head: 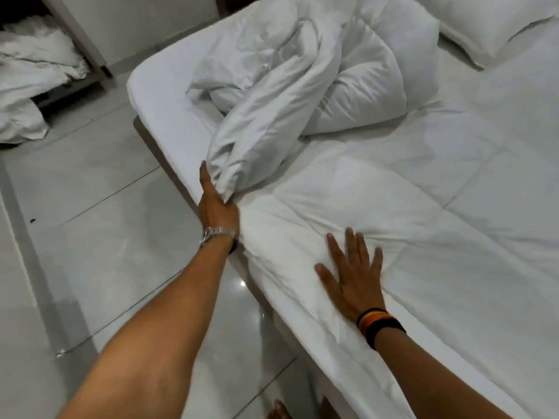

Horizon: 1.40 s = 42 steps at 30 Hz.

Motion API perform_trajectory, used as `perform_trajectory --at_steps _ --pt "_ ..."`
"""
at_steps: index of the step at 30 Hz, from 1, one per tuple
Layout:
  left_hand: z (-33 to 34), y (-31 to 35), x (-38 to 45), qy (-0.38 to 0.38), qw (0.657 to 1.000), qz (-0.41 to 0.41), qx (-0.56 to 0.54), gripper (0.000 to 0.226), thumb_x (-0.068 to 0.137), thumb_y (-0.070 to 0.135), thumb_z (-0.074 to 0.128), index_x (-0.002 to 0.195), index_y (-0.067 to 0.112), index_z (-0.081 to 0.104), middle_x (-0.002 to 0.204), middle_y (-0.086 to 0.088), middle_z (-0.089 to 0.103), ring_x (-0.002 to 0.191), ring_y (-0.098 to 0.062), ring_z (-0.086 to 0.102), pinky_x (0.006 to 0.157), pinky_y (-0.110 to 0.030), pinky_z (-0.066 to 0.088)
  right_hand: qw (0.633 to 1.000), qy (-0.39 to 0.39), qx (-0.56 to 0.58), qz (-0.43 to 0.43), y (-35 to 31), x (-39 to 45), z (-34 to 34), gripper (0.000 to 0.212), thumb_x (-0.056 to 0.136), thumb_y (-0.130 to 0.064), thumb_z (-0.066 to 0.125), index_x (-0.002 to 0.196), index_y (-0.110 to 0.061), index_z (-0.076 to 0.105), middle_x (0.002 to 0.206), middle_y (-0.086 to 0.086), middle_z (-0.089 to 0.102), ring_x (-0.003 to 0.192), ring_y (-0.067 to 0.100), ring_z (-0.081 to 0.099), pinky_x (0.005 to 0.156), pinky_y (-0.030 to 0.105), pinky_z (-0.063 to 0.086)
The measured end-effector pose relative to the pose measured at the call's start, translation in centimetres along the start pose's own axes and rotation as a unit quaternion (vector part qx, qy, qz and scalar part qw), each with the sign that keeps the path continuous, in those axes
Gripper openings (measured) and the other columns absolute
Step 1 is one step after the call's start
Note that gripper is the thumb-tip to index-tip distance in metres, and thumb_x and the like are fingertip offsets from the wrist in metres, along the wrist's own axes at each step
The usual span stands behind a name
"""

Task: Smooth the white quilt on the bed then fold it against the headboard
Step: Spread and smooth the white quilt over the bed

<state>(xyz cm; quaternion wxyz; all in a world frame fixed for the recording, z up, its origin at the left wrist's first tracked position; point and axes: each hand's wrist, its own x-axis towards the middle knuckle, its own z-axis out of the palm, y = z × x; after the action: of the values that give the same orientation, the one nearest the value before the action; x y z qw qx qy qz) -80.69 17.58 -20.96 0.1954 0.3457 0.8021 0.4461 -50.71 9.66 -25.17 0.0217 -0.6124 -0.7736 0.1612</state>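
The white quilt [408, 207] covers the near and right part of the bed, lying mostly flat there. Its far part is bunched into a twisted heap [302, 86] toward the top of the bed. My left hand [216, 204], with a metal watch on the wrist, grips a gathered fold of the quilt at the bed's left edge. On the flat quilt near that edge rests my right hand [352, 276], palm down with fingers spread, striped bands on its wrist. No headboard is in view.
A white pillow [484, 25] lies at the top right of the bed. Bare white sheet [163, 95] shows at the bed's far left corner. Glossy tiled floor [106, 222] runs along the left side. Crumpled white linen [33, 80] lies on the floor by a wooden frame at upper left.
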Motion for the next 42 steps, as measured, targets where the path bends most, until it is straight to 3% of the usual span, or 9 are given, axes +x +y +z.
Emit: perform_trajectory --at_steps 6,12,18,22,27,32,35,39,42 --pt "0.5 0.6 -0.8 -0.007 0.996 -0.085 0.018 0.109 0.086 0.023 0.078 0.166 0.025 0.004 0.153 -0.016 0.048 0.129 -0.04 0.056 0.095 -0.037 0.045 0.998 0.034 0.041 0.021 -2.4 2.1 -1.1 0.079 0.097 -0.074 0.02 0.166 -0.036 0.02 0.176 0.01 0.002 0.162 0.028 -0.003 0.123 0.069 -0.003" --pt "2.7 10.2 4.4 0.007 0.943 0.276 0.184 0.146 0.056 0.09 0.069 0.166 0.022 0.001 0.173 -0.013 0.009 0.159 -0.033 0.012 0.123 -0.055 0.014 0.958 0.193 0.214 -0.004 -6.4 17.9 -9.6 0.072 0.103 -0.066 0.033 0.165 -0.029 0.025 0.175 0.01 0.01 0.162 0.027 0.008 0.127 0.06 0.007" --pt "8.9 17.9 12.4 -0.063 0.929 0.304 0.201 0.128 0.07 0.082 0.068 0.164 0.01 0.018 0.149 -0.018 0.054 0.126 -0.034 0.061 0.096 -0.048 0.05 0.935 0.235 0.264 0.036 -7.5 30.7 -15.2 0.077 0.103 -0.071 0.017 0.165 -0.025 0.028 0.174 0.006 0.021 0.161 0.021 0.014 0.128 0.052 0.014" --pt "8.6 16.4 17.5 -0.137 0.942 0.25 0.174 0.099 0.088 0.059 0.068 0.165 0.032 0.011 0.111 -0.017 0.074 0.082 -0.04 0.072 0.058 -0.033 0.041 0.946 0.259 0.189 0.051 -6.5 32.0 -14.5 0.066 0.106 -0.065 0.021 0.163 -0.033 0.032 0.173 0.003 0.024 0.16 0.019 0.018 0.119 0.053 0.016" --pt "-2.2 7.0 26.7 0.034 0.991 0.025 0.129 0.068 0.095 0.058 0.06 0.154 0.034 0.036 0.099 -0.028 0.073 0.09 -0.048 0.071 0.074 -0.045 0.053 0.973 0.19 0.121 0.05 -6.4 34.3 -13.3 0.064 0.106 -0.061 0.027 0.164 -0.035 0.028 0.176 0.004 0.009 0.162 0.016 -0.002 0.119 0.061 0.013" --pt "-3.3 4.0 26.7 -0.015 0.988 -0.09 0.122 0.085 0.097 0.033 0.066 0.164 0.018 0.016 0.145 -0.03 0.053 0.124 -0.048 0.058 0.098 -0.053 0.051 0.99 0.084 0.058 0.1 -10.3 38.1 -11.8 0.076 0.098 -0.068 0.021 0.163 -0.03 0.034 0.175 0.011 0.011 0.162 0.025 0.002 0.12 0.064 0.011" --pt "-2.0 7.8 27.8 0.019 0.995 -0.017 0.093 0.099 0.083 0.021 0.071 0.163 0.006 0.016 0.165 -0.021 0.03 0.149 -0.039 0.036 0.118 -0.049 0.032 0.979 0.174 0.053 0.095 -13.2 40.6 -12.8 0.072 0.102 -0.064 0.028 0.156 -0.021 0.047 0.168 0.015 0.032 0.156 0.033 0.024 0.117 0.062 0.017" --pt "-0.6 14.0 32.4 0.006 0.976 0.211 0.044 0.093 0.072 0.031 0.062 0.159 0.011 0.033 0.161 -0.009 0.043 0.145 -0.03 0.043 0.121 -0.052 0.027 0.968 0.214 0.12 0.043 -16.4 45.9 -14.9 0.068 0.103 -0.06 0.04 0.159 -0.022 0.042 0.169 0.014 0.03 0.154 0.032 0.029 0.119 0.057 0.021" --pt "1.9 18.4 38.3 -0.049 0.986 0.158 0.026 0.078 0.094 0.067 0.044 0.158 0.024 0.034 0.157 -0.004 0.049 0.14 -0.027 0.05 0.116 -0.048 0.038 0.961 0.155 0.228 0.009 -19.2 49.4 -15.0 0.071 0.104 -0.06 0.041 0.166 -0.03 0.025 0.174 0.011 0.017 0.159 0.027 0.02 0.127 0.053 0.021"
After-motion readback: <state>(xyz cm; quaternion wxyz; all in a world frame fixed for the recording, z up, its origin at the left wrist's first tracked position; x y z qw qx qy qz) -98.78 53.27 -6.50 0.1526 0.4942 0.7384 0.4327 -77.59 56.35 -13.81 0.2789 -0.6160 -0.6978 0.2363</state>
